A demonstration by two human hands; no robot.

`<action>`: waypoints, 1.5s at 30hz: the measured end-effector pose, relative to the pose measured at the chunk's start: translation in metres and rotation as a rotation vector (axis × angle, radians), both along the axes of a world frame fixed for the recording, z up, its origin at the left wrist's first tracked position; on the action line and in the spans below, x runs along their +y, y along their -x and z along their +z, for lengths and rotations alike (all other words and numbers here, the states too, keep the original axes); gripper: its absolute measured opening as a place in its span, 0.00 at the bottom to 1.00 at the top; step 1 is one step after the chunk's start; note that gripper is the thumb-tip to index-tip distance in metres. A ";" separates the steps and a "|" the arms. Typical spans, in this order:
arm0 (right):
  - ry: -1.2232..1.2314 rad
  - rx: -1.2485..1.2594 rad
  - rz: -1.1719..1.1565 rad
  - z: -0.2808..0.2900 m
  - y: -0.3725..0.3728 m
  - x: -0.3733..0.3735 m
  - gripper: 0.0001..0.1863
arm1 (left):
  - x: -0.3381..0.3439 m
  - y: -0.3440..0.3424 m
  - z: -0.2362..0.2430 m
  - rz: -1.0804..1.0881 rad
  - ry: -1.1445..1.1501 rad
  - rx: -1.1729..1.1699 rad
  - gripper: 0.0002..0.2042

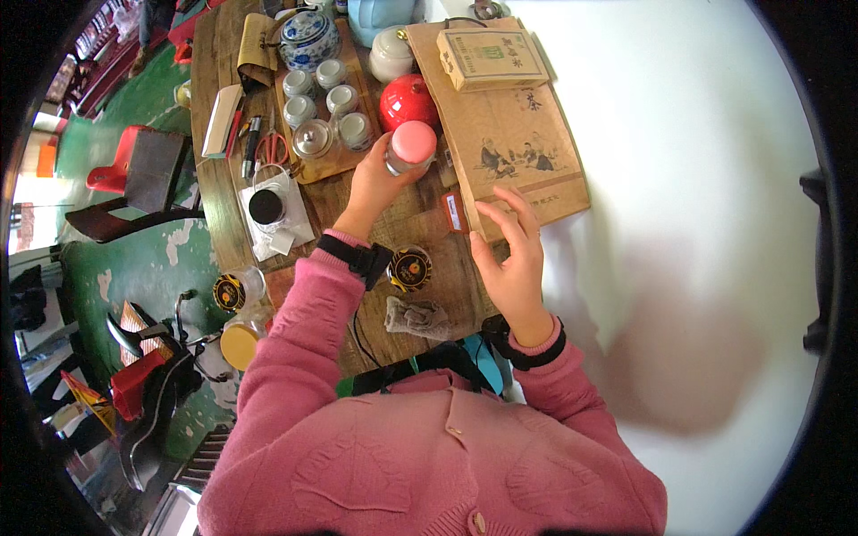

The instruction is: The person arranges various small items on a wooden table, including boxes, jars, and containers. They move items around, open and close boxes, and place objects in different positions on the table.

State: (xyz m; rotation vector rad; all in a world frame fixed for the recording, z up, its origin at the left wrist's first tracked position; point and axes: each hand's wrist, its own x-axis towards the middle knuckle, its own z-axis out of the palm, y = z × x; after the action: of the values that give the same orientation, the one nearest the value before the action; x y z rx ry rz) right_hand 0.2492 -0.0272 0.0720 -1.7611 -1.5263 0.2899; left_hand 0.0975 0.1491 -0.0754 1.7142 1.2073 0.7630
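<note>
My left hand is closed around a clear jar with a pink lid, held beside a round red jar. My right hand has its fingers apart and holds nothing. Its fingertips are by the lower edge of a brown paper bag printed with figures, close to a small orange-red box. Whether they touch the bag I cannot tell. A tan box rests on the bag's upper part.
Left of the jar, a wooden tray carries several small cups, a glass lidded pot and a blue-and-white teapot. Scissors, a black-lidded jar, a patterned-lid jar and a grey cloth lie nearer. A white wall stands right.
</note>
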 end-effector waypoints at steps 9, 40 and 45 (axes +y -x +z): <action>-0.003 0.132 0.134 0.021 0.024 -0.017 0.18 | -0.027 0.044 0.022 0.026 -0.030 0.065 0.37; 0.159 0.081 0.505 -0.128 0.034 -0.078 0.38 | -0.326 0.106 -0.049 -0.488 -0.586 0.418 0.18; 0.164 0.071 0.431 -0.104 0.011 -0.091 0.38 | -0.325 0.100 -0.052 -0.486 -0.610 0.529 0.22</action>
State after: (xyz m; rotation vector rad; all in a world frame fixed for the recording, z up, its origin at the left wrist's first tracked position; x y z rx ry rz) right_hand 0.2385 -0.1183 -0.0320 -1.5064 -1.8641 0.7013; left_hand -0.0025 -0.1756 -0.1269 2.7089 0.8480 0.3989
